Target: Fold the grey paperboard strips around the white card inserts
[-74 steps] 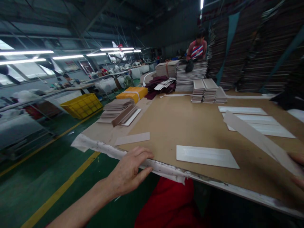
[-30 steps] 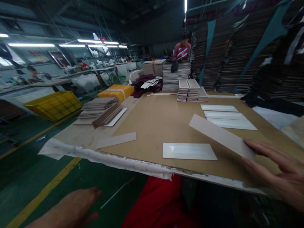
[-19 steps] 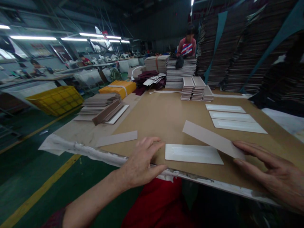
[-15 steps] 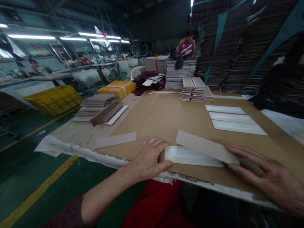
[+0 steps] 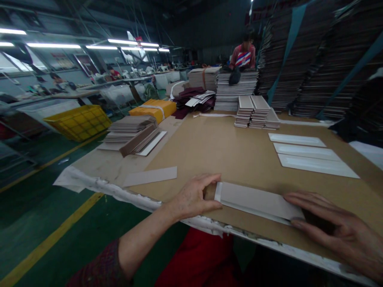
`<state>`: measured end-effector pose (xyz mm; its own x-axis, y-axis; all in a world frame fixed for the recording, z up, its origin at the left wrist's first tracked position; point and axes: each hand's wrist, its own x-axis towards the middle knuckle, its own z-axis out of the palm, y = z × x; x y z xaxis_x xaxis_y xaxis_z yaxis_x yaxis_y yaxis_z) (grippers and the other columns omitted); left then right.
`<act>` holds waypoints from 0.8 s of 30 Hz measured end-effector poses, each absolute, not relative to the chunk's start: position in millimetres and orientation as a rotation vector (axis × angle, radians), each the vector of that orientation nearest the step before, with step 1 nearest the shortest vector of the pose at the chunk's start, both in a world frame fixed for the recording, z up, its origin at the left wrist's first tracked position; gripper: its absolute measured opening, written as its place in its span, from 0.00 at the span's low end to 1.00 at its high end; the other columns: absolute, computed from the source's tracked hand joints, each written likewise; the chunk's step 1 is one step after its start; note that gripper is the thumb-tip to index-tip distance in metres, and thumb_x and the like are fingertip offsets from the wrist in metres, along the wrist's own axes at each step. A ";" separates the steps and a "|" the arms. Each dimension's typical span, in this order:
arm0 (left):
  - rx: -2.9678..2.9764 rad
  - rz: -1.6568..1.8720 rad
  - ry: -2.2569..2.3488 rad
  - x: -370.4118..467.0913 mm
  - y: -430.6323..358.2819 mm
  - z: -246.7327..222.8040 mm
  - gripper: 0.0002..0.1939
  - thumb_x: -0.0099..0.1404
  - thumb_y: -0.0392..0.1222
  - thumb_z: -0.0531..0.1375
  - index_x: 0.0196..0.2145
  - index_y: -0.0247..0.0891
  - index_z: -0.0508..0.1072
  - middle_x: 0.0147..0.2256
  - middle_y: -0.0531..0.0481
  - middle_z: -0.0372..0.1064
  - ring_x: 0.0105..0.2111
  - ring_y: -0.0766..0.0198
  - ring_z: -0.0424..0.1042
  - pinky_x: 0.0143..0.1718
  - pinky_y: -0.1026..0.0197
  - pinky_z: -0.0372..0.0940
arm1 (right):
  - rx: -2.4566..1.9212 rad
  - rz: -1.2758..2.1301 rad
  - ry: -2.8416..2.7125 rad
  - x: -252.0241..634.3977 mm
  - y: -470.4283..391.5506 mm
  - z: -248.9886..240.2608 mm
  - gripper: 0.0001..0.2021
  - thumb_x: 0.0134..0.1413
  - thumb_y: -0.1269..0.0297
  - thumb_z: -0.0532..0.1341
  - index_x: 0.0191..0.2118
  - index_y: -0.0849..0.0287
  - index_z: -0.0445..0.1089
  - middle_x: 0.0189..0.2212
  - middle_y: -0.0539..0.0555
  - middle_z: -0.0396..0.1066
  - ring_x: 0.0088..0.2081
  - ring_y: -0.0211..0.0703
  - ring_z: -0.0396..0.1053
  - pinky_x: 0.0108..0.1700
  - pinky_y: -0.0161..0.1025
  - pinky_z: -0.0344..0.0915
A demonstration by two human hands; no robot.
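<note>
A beige cardboard strip (image 5: 254, 199) lies over a white strip (image 5: 218, 191) at the table's front edge. White shows at the left end and along the near edge; the rest of that lower piece is covered. My right hand (image 5: 332, 225) grips the right end of the cardboard strip between thumb and fingers. At the left end, my left hand (image 5: 194, 195) is curved with thumb and forefinger at the two corners of the white strip. Another beige strip (image 5: 152, 176) rests left of my left hand. Several white panels (image 5: 311, 152) lie at the right.
Stacked beige boards (image 5: 131, 129) stand at the left of the table (image 5: 206, 147). Small stacks of strips (image 5: 254, 111) and a tall pile of boards (image 5: 236, 91) stand at the back. Behind them is a person (image 5: 243, 56). A yellow basket (image 5: 77, 121) stands off to the left.
The cardboard strip has swung down from a slant and now lines up over the white strip, covering most of it. The view has shifted slightly.
</note>
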<state>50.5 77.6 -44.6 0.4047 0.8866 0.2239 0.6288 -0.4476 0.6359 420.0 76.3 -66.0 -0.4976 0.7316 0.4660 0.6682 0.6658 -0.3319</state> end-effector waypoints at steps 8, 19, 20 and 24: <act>2.382 0.714 1.247 51.8 77.2 -40.6 0.33 0.59 0.52 0.69 0.58 0.38 0.67 0.55 0.41 0.71 0.56 0.49 0.67 0.59 0.44 0.62 | -1.072 0.143 -2.285 414.1 77.9 -64.2 0.17 0.65 0.50 0.60 0.56 0.45 0.72 0.53 0.51 0.74 0.54 0.51 0.72 0.55 0.49 0.73; 2.397 0.768 1.196 50.1 78.1 -45.0 0.26 0.64 0.51 0.64 0.57 0.39 0.67 0.53 0.41 0.72 0.54 0.50 0.68 0.57 0.43 0.63 | -1.126 0.253 -2.288 418.6 78.6 -78.9 0.22 0.64 0.44 0.60 0.59 0.45 0.70 0.56 0.53 0.70 0.58 0.56 0.67 0.56 0.58 0.72; 2.396 0.768 1.194 50.1 78.4 -45.3 0.26 0.64 0.50 0.64 0.57 0.39 0.68 0.53 0.41 0.72 0.54 0.50 0.68 0.57 0.43 0.63 | -1.123 0.265 -2.297 418.2 78.5 -78.8 0.22 0.64 0.44 0.60 0.59 0.44 0.69 0.57 0.52 0.70 0.58 0.56 0.67 0.56 0.58 0.72; 2.396 0.762 1.202 49.8 78.6 -46.0 0.27 0.64 0.49 0.65 0.57 0.37 0.68 0.53 0.41 0.72 0.54 0.49 0.67 0.57 0.43 0.63 | -1.112 0.259 -2.327 416.2 78.3 -78.2 0.22 0.64 0.44 0.60 0.60 0.40 0.66 0.58 0.49 0.68 0.59 0.55 0.66 0.56 0.60 0.72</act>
<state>49.8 78.6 -46.0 0.4947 0.8134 0.3059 0.6236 -0.5775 0.5269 416.2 78.3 -78.2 -0.5118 0.7657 0.3897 0.6612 0.6406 -0.3905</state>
